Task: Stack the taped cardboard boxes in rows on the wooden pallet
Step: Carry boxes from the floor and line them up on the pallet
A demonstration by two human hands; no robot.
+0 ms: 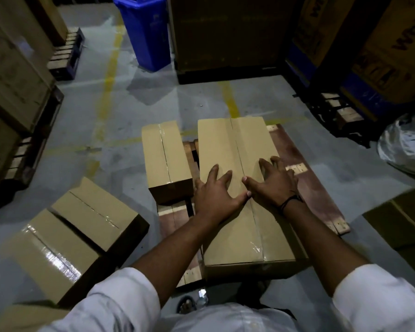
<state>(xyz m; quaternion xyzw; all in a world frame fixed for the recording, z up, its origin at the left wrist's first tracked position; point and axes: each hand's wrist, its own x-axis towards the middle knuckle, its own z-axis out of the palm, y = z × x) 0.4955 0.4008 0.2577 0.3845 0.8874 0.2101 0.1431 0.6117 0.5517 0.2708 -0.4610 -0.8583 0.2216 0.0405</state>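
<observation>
Warehouse floor [134, 97] of grey concrete, marked with worn yellow lines, seen from above by a person in white sleeves.

Stacked cartons [381, 44] at upper right carry large dark printed lettering on yellow and blue panels; it is tilted, cut off and not readable.

Wooden pallet [304, 161] lies on the floor at centre, its reddish boards bare on the right side.

Large taped box [228, 144] lies flat along the pallet, with clear tape running down its centre seam.

Two taped boxes [95, 209] sit on the floor to the left of the pallet, touching each other and turned at an angle.

Narrow taped box [164, 161] stands on the pallet's left part, just beside the large one, with a gap between them.

Blue bin [146, 32] stands well behind.

Left hand [216, 192] rests palm down on the large box, fingers spread flat, holding nothing.

Right hand [273, 183] presses the same top with spread, slightly bent fingers near its right edge; the thumbs almost meet at the seam.

Dark wristband [289, 202] circles the right wrist.
</observation>
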